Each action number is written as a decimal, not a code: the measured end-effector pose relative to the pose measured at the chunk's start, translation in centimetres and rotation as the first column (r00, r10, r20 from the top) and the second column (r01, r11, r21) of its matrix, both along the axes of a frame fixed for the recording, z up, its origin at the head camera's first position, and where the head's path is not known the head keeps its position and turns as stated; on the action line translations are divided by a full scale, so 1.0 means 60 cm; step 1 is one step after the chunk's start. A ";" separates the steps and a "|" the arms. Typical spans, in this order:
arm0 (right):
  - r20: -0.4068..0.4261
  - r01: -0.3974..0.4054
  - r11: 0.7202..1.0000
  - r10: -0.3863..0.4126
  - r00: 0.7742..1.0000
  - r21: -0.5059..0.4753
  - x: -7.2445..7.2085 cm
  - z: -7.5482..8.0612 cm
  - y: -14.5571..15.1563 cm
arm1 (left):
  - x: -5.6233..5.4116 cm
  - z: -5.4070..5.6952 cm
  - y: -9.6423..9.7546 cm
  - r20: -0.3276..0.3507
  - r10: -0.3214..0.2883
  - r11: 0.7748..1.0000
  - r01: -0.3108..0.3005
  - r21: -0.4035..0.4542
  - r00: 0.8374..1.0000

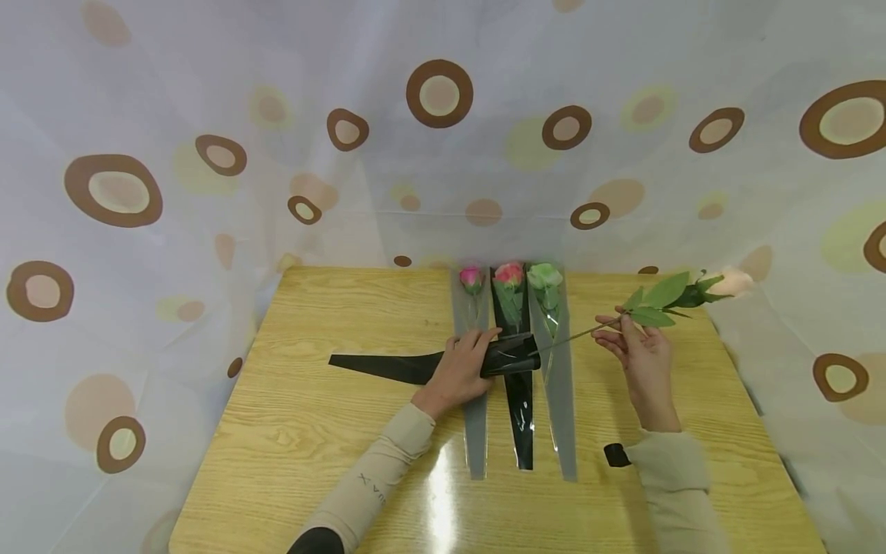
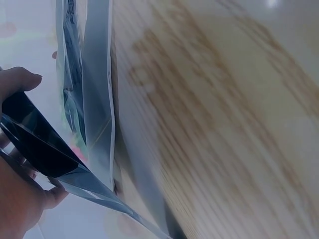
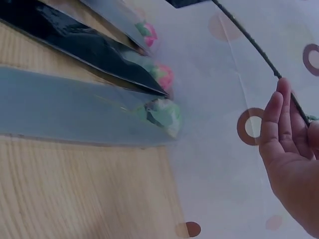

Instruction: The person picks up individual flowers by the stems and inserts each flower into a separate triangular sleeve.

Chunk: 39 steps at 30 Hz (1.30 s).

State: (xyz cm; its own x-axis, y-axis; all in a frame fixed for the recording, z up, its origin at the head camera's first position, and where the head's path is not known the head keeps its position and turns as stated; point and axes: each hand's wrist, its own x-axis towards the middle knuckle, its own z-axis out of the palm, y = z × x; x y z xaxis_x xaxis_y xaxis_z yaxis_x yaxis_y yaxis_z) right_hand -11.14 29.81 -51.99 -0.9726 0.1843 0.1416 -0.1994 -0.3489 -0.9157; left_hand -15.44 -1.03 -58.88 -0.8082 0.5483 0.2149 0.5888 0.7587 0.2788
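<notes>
My left hand (image 1: 459, 368) grips a black flower sleeve (image 1: 511, 355), which lies crosswise over the wrapped flowers with its narrow tail to the left. Its wider mouth faces right. In the right wrist view, my right hand (image 3: 291, 149) pinches a thin dark stem (image 3: 251, 42) between thumb and fingers. That stem belongs to an artificial rose with a pale pink bloom (image 1: 732, 283) and green leaves (image 1: 666, 292), pointing right. The stem's lower end reaches the sleeve's mouth; how deep it goes inside is hidden.
Three sleeved flowers lie side by side on the wooden table (image 1: 311, 431): a magenta one (image 1: 471, 278) in grey, a coral-pink one (image 1: 509, 275) in black, a pale green one (image 1: 545, 278) in grey. A circle-patterned cloth (image 1: 374, 177) hangs behind the table and at its sides.
</notes>
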 end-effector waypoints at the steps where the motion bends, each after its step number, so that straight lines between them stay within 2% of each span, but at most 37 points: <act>1: 0.002 0.017 1.000 -0.017 1.000 0.026 0.000 -0.003 -0.004 | 0.000 0.000 0.001 0.001 0.001 1.000 -0.001 -0.002 1.000; 3: 0.009 0.047 0.996 -0.047 0.999 0.071 0.000 -0.008 -0.012 | 0.000 0.001 0.002 -0.001 0.001 1.000 -0.001 -0.004 1.000; 7: 0.012 0.074 0.992 -0.076 0.997 0.098 -0.002 -0.015 -0.026 | 0.002 0.004 0.005 -0.006 -0.002 1.000 0.003 0.008 1.000; 15: 0.075 -0.012 0.986 0.000 0.997 0.165 0.008 -0.018 -0.044 | 0.003 0.010 0.007 0.013 0.000 1.000 0.000 0.011 1.000; 22: 0.104 -0.010 0.969 -0.016 0.994 0.245 0.010 -0.027 -0.060 | 0.004 0.008 0.010 0.020 0.011 1.000 -0.011 0.011 1.000; 27: 0.113 0.004 0.970 -0.032 0.993 0.241 0.009 -0.031 -0.074 | 0.005 0.007 0.014 0.024 0.016 1.000 -0.016 0.020 1.000; 31: 0.099 -0.011 0.979 -0.010 0.995 0.205 0.009 -0.033 -0.087 | 0.004 0.007 0.017 0.011 0.019 0.999 -0.019 0.025 1.000; 35: 0.102 -0.064 0.984 0.047 0.994 0.167 0.008 -0.033 -0.097 | 0.005 0.006 0.018 0.011 0.027 0.999 -0.027 0.028 1.000; 39: 0.123 -0.134 0.974 0.113 0.986 0.181 0.009 -0.029 -0.098 | 0.005 0.004 0.016 0.017 0.031 0.999 -0.032 0.032 0.999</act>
